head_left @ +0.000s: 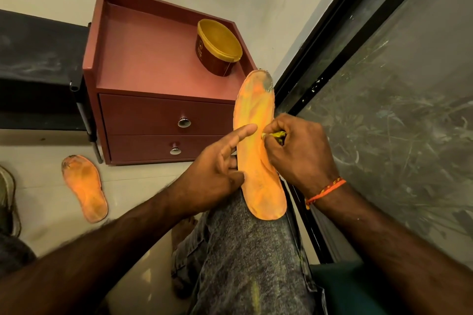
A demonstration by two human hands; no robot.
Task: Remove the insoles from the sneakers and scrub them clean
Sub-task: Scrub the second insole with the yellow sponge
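Observation:
An orange insole (256,120) with a dark stained toe lies lengthwise on my knee, toe pointing away. My left hand (217,169) holds its left edge, thumb against the rim and index finger stretched across the surface. My right hand (297,148) is curled round a small yellow-green scrubber (275,134) pressed on the insole's right side; most of the scrubber is hidden in the fist. A second orange insole (84,186), dirty at the toe, lies flat on the floor at the left.
A maroon two-drawer cabinet (153,84) stands ahead, a yellow-rimmed tub (217,46) on its top. A dark-framed glass panel (384,84) runs along the right. A black rack (38,71) is at the left, and part of a sneaker (7,199) shows at the left edge.

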